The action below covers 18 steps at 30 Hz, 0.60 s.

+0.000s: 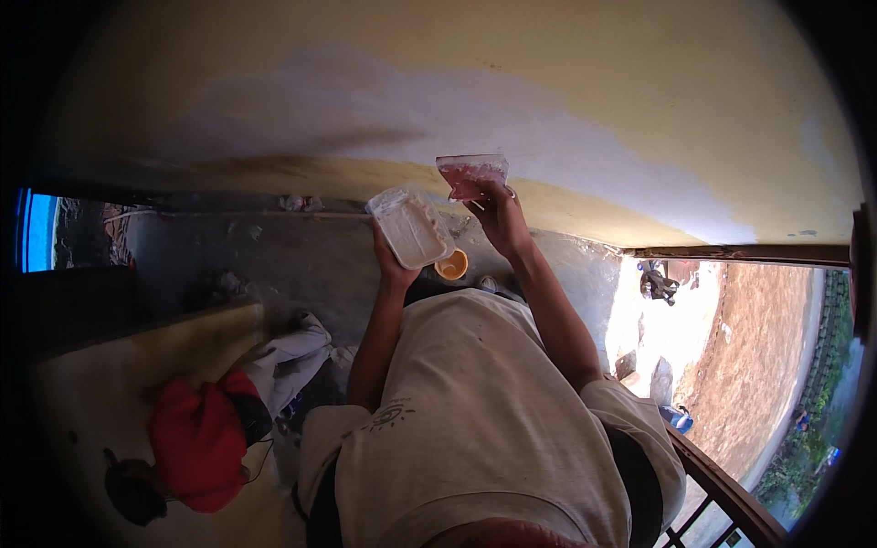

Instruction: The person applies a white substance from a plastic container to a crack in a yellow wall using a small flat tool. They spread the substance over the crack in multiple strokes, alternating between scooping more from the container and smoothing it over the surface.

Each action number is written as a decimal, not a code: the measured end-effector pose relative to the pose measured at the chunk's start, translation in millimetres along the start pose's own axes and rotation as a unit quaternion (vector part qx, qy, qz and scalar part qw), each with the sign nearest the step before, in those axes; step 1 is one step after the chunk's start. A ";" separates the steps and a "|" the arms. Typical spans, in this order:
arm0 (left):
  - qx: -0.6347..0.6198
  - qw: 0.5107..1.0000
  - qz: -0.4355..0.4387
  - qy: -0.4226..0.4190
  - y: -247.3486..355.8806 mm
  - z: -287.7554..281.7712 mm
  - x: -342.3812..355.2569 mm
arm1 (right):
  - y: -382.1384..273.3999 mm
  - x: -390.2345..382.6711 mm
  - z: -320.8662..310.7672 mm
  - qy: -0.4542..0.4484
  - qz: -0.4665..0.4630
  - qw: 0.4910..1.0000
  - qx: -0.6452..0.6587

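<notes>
My left hand (393,263) grips a shallow white plastic tray (411,230) from its left side and underneath. A pale paste coats the tray's inside. In my right hand (501,221), the fingers are closed on a wide, flat reddish putty scraper (470,175) smeared with white. Its broad edge points toward the yellow wall (658,110) ahead, and I cannot tell whether it touches. A whitish patch (365,91) spreads across that wall.
Below the tray, a small orange-yellow bucket (451,265) stands on the grey floor (320,251). At the lower left is another person in a red top (196,443). A dark railing (731,484) runs at the lower right, beside a sunlit outdoor strip (758,338).
</notes>
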<state>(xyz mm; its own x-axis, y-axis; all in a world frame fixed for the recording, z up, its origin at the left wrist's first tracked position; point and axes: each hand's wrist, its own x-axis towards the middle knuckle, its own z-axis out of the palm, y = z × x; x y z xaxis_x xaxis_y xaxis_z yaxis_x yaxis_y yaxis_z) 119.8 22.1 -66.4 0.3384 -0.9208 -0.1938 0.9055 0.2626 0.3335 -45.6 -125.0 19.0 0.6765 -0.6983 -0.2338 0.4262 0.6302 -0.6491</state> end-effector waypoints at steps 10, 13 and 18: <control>-0.015 0.999 -0.024 0.018 71.7 -12.8 29.7 | -34.8 66.2 83.9 0.103 -0.035 0.989 0.098; -0.021 0.997 -0.068 0.007 81.4 -13.1 42.6 | -101.1 50.0 143.1 0.045 -0.104 0.990 0.086; -0.018 0.995 -0.097 -0.009 92.9 -11.7 63.8 | -130.9 3.1 207.9 -0.015 -0.250 0.961 -0.113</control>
<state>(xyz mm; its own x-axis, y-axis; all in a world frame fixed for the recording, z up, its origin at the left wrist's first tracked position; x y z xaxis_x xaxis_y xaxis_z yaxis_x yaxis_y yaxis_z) 228.6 -8.9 -58.6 0.1513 -0.9603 -0.2343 0.9622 0.0888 0.2573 25.5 -139.1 253.7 0.4387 -0.8829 0.1673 0.5639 0.1255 -0.8163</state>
